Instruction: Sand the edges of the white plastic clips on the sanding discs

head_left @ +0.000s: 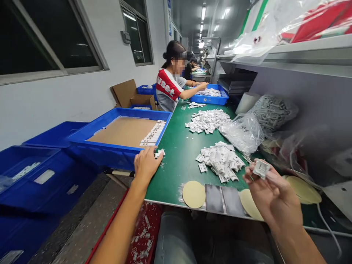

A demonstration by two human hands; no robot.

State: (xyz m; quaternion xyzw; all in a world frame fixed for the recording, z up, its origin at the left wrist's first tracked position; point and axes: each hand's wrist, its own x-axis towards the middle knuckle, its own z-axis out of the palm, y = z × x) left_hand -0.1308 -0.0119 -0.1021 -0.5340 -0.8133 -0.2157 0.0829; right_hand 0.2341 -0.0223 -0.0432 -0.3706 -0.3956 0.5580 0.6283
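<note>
My left hand (145,163) is at the table's left edge, beside the corner of a blue tray (121,147). Its fingers are closed round a small white plastic part (160,153), mostly hidden by the hand. On the right, my right hand (280,194) is raised palm up, pinching a square white plastic part (261,169) between thumb and fingers. A thin metal tip (247,158) shows by those fingers; its kind I cannot make out. Between my hands lies a loose pile of similar white parts (221,161), and a larger pile (209,120) lies behind it.
Yellow round pads (194,194) and grey abrasive-looking strips (217,198) line the front of the green table (173,172). Clear bags of parts (242,134) crowd the right side under a shelf (297,55). A co-worker (172,82) handles parts at a blue bin (210,99) farther back.
</note>
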